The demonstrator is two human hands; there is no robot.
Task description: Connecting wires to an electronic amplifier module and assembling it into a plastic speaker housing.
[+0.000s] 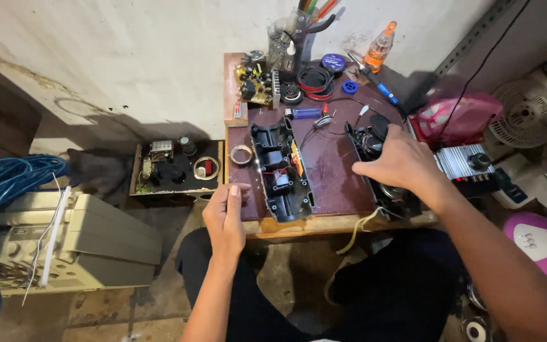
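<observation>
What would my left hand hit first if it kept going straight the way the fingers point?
Likely the small roll of tape on the table, just ahead of the left hand; the black plastic housing lies slightly to its right. Depth is uncertain.

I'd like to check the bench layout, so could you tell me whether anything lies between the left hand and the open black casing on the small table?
Nothing visible does. The left hand rests at the table's near-left edge, and the open black casing lies just to its right, with only bare tabletop between. The roll of tape sits farther back, out of the way.

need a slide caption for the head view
Right hand on a black casing half; left hand at bench edge.
</observation>
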